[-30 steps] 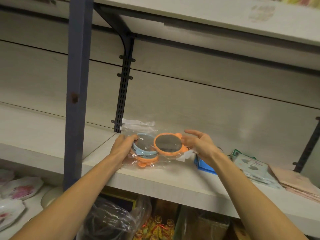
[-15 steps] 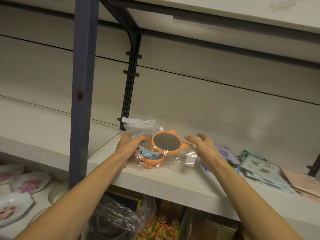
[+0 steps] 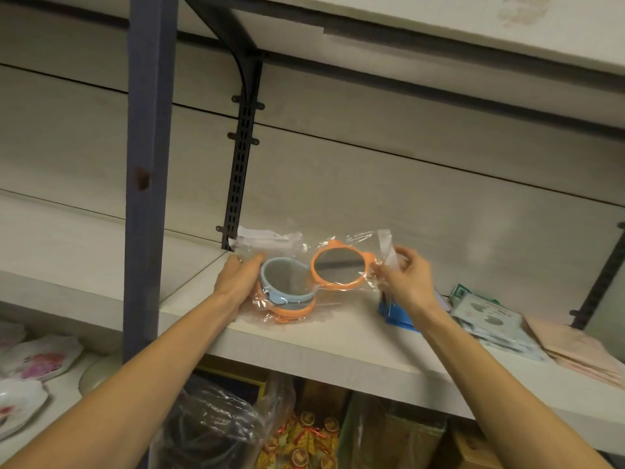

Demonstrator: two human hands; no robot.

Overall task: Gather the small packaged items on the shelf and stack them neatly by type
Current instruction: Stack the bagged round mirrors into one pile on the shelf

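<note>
— So, what do we see first, going by size?

— We see the pale shelf (image 3: 338, 343) running across the view, with a blue upright post (image 3: 148, 164) at its left and a black slotted bracket (image 3: 241, 170) against the back wall. Below it we make out a crinkled plastic bag (image 3: 216, 424) and, far left, some flowered plates (image 3: 37, 362).

— And our arms?

— We reach in from below, both forearms bare. Our left hand (image 3: 236, 280) is closed against the side of a small stack of bagged mirrors (image 3: 287, 292) sitting on the shelf just right of the bracket: a blue-rimmed mirror on top, an orange one under it. The fingers curl round the blue rim through the clear wrapping.

— The right one?

— Our right hand (image 3: 407, 282) pinches the edge of a clear bag holding the orange mirror (image 3: 340, 267). We hold that one tilted and lifted off the shelf, just right of the stack and slightly above it; whether the two bags touch, we cannot tell.

— Anything smaller nearby?

— Behind our right wrist lies a blue packet (image 3: 395, 313), partly hidden. Further right we see flat printed packets (image 3: 487, 316) overlapping, then pinkish packets (image 3: 581, 350) at the edge.
</note>
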